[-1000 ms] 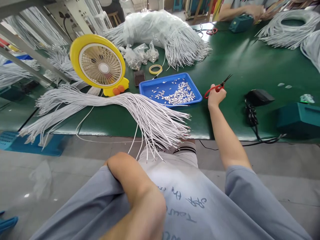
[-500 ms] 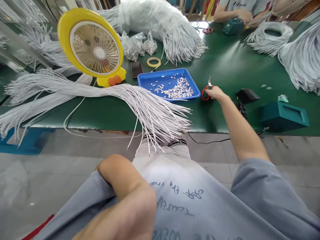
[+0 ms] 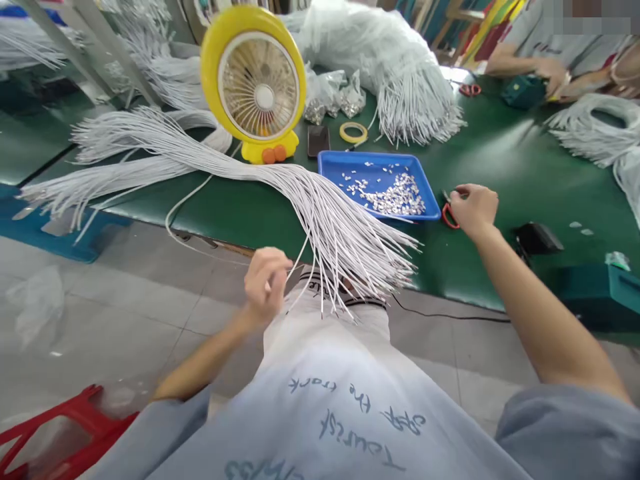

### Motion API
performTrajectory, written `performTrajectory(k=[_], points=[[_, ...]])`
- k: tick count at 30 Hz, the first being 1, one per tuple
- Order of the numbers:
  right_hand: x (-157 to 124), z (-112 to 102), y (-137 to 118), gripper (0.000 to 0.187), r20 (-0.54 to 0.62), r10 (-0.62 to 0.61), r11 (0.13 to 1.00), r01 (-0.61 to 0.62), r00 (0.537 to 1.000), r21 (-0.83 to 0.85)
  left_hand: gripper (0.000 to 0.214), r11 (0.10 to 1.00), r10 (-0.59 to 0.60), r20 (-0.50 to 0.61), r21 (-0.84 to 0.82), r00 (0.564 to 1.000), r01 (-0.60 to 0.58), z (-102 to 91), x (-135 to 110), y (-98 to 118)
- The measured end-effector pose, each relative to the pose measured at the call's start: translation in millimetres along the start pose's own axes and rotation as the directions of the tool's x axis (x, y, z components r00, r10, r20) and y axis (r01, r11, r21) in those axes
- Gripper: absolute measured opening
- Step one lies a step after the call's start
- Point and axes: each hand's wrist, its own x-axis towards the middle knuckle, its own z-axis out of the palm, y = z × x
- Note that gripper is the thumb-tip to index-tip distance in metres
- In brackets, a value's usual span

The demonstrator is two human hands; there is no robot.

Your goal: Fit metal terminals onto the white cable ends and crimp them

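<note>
My left hand (image 3: 267, 283) is raised off the front edge of the table with its fingers curled. What it holds, if anything, I cannot make out. Close beside it hang the loose ends of a bundle of white cables (image 3: 330, 220), which lies across the table and spills over its edge. My right hand (image 3: 475, 207) is closed at a pair of red-handled scissors (image 3: 450, 217), just right of a blue tray (image 3: 430, 180). Partly hidden by the fingers, the scissors show one red loop and a bit of blade. Small whitish metallic pieces (image 3: 400, 197) lie scattered in the tray.
Behind the bundle stands a yellow fan (image 3: 265, 97). A phone (image 3: 319, 141), a tape roll (image 3: 353, 132) and bags of small parts (image 3: 353, 97) are near the tray. A green box (image 3: 600, 293) sits at right. Across the table, a person's hands (image 3: 553, 73) work at another green device.
My left hand has come up from near my body to beside the cable ends. My right hand stays at the scissors, its wrist now more bent. The view has shifted left.
</note>
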Motion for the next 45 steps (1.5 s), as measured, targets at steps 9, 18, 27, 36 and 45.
performTrajectory(k=[9, 18, 27, 36, 45], points=[[-83, 28, -87, 0.052, 0.107, -0.415, 0.908, 0.404, 0.904, 0.112, 0.026, 0.944, -0.176, 0.013, -0.282, 0.984, 0.173, 93.7, 8, -30], [-101, 37, -68, 0.064, 0.077, -0.363, 0.932, 0.362, 0.929, 0.023, 0.032, 0.465, -0.579, 0.171, -0.734, 0.797, 0.495, 116.2, 13, -35], [-118, 49, -72, 0.048, 0.167, -0.395, 0.917, 0.377, 0.903, 0.127, 0.036, 0.011, -0.594, 0.629, -0.617, 0.502, 0.787, 129.6, 21, -8], [-192, 46, -99, 0.018, 0.285, -0.538, 0.816, 0.406, 0.793, 0.410, 0.047, -0.082, -0.542, 0.739, -0.521, 0.400, 0.850, 132.7, 14, 11], [-258, 39, -134, 0.031, 0.318, -0.719, 0.625, 0.376, 0.618, 0.684, 0.051, 0.006, -0.536, 0.612, -0.686, 0.581, 0.727, 83.5, 8, -23]])
